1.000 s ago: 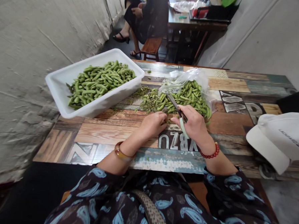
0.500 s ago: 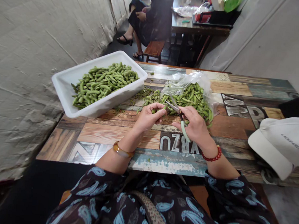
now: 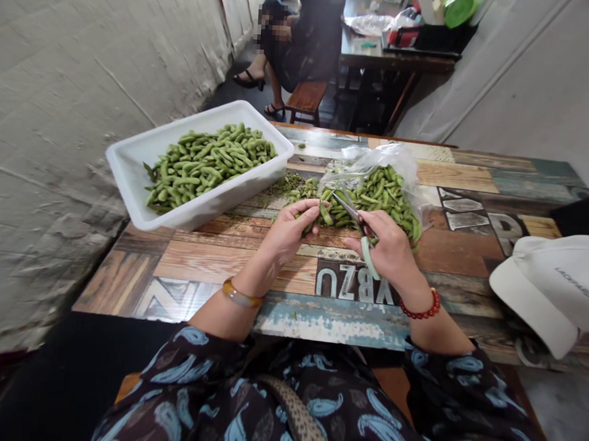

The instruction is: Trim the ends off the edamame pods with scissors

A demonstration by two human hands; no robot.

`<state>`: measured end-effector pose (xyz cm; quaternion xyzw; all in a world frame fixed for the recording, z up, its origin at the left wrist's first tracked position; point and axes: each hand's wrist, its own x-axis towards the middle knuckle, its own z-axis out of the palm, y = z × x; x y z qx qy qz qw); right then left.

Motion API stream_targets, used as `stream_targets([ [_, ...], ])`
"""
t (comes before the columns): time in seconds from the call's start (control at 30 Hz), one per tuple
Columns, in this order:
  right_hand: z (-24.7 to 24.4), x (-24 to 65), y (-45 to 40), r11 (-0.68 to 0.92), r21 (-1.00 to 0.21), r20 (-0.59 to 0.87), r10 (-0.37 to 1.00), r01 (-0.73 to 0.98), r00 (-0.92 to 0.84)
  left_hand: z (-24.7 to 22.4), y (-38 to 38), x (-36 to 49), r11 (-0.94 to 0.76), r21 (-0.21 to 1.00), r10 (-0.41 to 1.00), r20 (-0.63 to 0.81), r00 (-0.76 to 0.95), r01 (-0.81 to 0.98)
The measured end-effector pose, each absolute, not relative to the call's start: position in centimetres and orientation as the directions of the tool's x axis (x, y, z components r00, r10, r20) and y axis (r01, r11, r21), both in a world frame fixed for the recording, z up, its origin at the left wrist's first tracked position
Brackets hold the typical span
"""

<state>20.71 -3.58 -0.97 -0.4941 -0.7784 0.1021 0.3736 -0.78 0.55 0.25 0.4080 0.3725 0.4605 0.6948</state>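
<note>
Hands [image 3: 291,228] [image 3: 386,245] grasp green pods left, scissors [image 3: 368,256] right, above a lettered table [image 3: 223,259], a cap [image 3: 551,277] seemingly reading "LACKPARD" rightward

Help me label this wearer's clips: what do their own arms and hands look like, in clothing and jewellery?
The sleeves are dark, with light-blue paisley and grey leaf shapes. The left hand is ungloved, an amber-coloured bangle at its wrist; the right hand, also ungloved, has a red bead bracelet.

Table [image 3: 213,262] with white tub [image 3: 236,196], bag [image 3: 396,155], green scraps [image 3: 295,186]
</note>
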Motion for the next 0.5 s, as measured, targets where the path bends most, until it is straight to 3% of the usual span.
stream_targets([
  [0.3,-0.46,20.50,-3.81,0.528,-0.527,0.395,0.846,0.666,-0.358,-0.06,0.48,-0.73,0.245,0.920,0.919,-0.121,0.374,-0.307],
  [0.5,-0.25,20.44,-3.88,0.546,-0.508,0.392,0.835,0.666,-0.385,-0.22,0.34,-0.79,0.190,0.962,0.902,-0.094,0.421,-0.194],
])
